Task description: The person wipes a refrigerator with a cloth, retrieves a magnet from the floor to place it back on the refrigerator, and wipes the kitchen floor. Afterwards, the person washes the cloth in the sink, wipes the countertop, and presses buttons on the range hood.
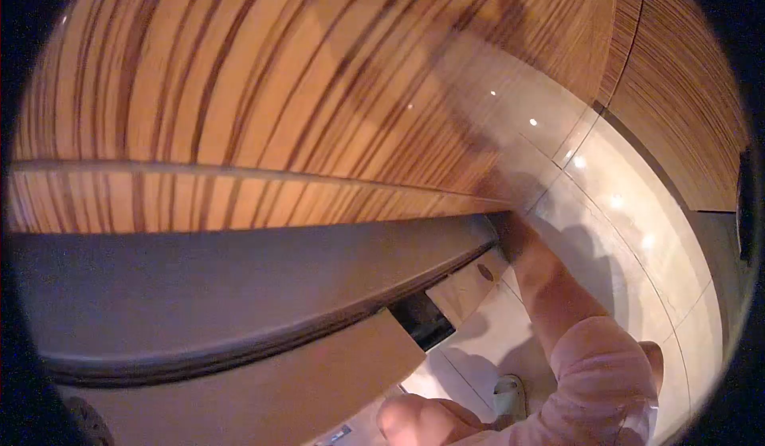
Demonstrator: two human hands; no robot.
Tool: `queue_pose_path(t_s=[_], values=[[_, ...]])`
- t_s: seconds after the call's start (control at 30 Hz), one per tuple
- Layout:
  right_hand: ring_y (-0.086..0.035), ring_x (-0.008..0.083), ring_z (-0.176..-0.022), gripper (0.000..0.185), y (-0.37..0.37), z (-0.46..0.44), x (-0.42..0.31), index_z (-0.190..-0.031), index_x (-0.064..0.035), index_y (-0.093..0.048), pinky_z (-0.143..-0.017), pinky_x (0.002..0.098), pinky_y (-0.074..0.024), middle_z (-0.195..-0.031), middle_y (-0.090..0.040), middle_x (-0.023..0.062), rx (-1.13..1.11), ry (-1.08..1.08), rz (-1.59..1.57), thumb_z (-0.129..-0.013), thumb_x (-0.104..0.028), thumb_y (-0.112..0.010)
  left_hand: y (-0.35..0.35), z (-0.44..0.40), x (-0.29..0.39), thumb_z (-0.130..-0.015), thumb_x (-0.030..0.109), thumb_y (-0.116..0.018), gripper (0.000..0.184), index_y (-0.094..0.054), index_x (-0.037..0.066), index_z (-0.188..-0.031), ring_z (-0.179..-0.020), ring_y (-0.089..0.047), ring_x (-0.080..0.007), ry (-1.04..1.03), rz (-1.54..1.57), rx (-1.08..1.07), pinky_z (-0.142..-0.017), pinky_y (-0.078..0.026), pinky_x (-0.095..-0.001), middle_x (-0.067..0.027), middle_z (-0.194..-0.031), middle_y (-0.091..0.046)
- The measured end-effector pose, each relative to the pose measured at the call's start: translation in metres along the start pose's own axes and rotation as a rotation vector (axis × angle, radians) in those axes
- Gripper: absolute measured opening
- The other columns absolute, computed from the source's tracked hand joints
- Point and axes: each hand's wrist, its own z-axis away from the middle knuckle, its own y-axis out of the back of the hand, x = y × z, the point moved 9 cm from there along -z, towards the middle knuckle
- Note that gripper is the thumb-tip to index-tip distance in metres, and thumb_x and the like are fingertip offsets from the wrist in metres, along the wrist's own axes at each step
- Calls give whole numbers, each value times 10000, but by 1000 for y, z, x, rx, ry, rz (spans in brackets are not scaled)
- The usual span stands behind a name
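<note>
A large panel with striped wood grain (199,87) fills the upper part of the head view, with a narrower striped edge along its bottom. Under that edge runs a smooth grey surface (215,286), bordered by a dark ridged strip (263,341). My right arm reaches up from the lower right, in a light short sleeve. At the panel's right end, my right hand (511,224) is in shadow and mostly hidden by the edge, so its fingers do not show. My left hand is not in view.
Below the strip is a beige surface (287,386) with a dark rectangular gap (422,320). Glossy pale floor tiles (629,263) curve along the right, beside another wood-grain panel (685,119). A light slipper (510,396) is on the floor near the bottom.
</note>
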Motion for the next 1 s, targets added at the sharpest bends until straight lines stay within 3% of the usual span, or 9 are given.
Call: queue_pose_path(t_s=[0.23,0.43,0.47,0.57,0.6,0.73,0.83,0.93,1.0], values=[[-475,290,-1193,414,15,46,9,-1222,-72,-541,-980,421,-369,-1244,-548,134,65,-19,126,-823,-160,-476,-16,20,-8,-872,450,-445,653,-405,-96,-1228,-1050,-501,-342,30,-216,-70,-925,-415,-405,-220,-1180,-485],[-463,282,-1202,412,26,144,38,-1214,-79,-549,-943,424,-386,-1233,-556,123,219,10,252,-818,-173,-486,9,3,15,-854,358,-502,576,-391,-61,-1232,-1067,-505,-341,-136,574,478,-930,-418,-415,-222,-1167,-495],[-468,267,-1168,385,47,168,24,-1172,-80,-568,-859,383,-412,-1168,-572,101,257,95,539,-801,-165,-508,20,-11,22,-846,340,-518,565,-387,-52,-1231,-1058,-509,-343,-169,630,527,-920,-423,-421,-223,-1159,-496],[-522,249,-935,199,76,206,42,-964,-84,-602,-781,388,-434,-884,-575,76,148,105,479,-818,-137,-477,42,-40,37,-825,286,-563,543,-374,-25,-1229,-1029,-521,-350,-247,755,656,-888,-440,-438,-225,-1138,-498],[-511,257,-1006,322,70,206,68,-1086,-119,-591,-851,394,-417,-976,-575,69,123,67,244,-771,-190,-596,48,-47,41,-818,268,-578,540,-370,-16,-1228,-1019,-524,-353,-266,783,689,-878,-445,-444,-225,-1130,-499],[-491,256,-1059,749,96,224,102,-1226,-228,-521,-861,412,-420,-1087,-529,55,136,-104,204,-541,-267,-822,67,-65,50,-789,195,-638,549,-353,20,-1224,-981,-540,-363,-328,852,780,-835,-467,-467,-228,-1102,-501],[-482,218,-1075,806,102,229,81,-1249,-291,-513,-831,365,-428,-1086,-509,45,-3,19,214,-503,-278,-818,78,-73,56,-767,141,-683,577,-340,48,-1222,-953,-552,-370,-377,880,824,-804,-483,-484,-230,-1080,-503],[-474,211,-1092,723,87,221,55,-1230,-346,-537,-844,354,-419,-1089,-510,43,-124,212,369,-558,-262,-792,59,-60,44,-755,106,-711,600,-331,63,-1218,-936,-558,-372,-309,886,788,-783,-493,-496,-233,-1062,-508],[-502,210,-1049,421,79,217,47,-1088,-286,-614,-819,354,-430,-1024,-537,36,-7,306,393,-673,-240,-672,35,-48,33,-759,107,-705,592,-331,63,-1216,-936,-558,-362,-249,922,767,-789,-487,-497,-234,-1056,-519]])
